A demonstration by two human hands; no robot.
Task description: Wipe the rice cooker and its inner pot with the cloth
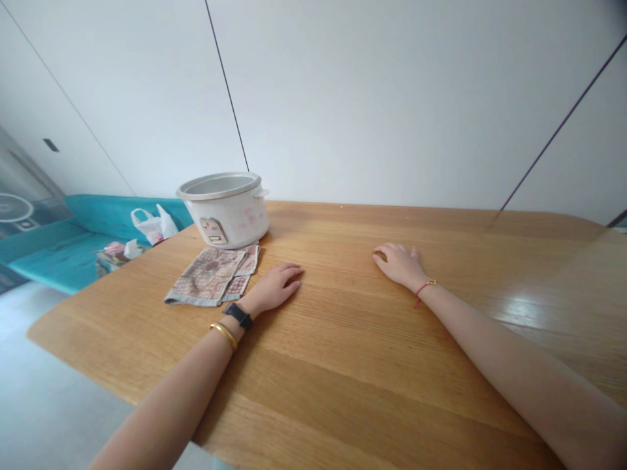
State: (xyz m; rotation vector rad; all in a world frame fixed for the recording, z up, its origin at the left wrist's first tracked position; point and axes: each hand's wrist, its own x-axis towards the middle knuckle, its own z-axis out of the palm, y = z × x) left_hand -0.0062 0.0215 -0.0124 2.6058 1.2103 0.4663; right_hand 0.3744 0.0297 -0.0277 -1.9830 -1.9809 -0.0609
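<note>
A white rice cooker (232,219) without a lid stands at the back left of the wooden table (333,365), its small control panel facing the front. In front of it lies a folded patterned cloth (206,277). My left hand (274,287), with a black watch and a gold bangle at the wrist, rests on the table just right of the cloth, fingers loosely extended and holding nothing. Farther right, my right hand (399,262), with a red string bracelet, rests on the table with its fingers slightly curled and apart, also holding nothing.
Behind the table rises a white panelled wall (382,98). Beyond the table's left edge is a teal sofa (63,258) with a white plastic bag (154,226) and several small items. A fan (14,207) shows at the far left.
</note>
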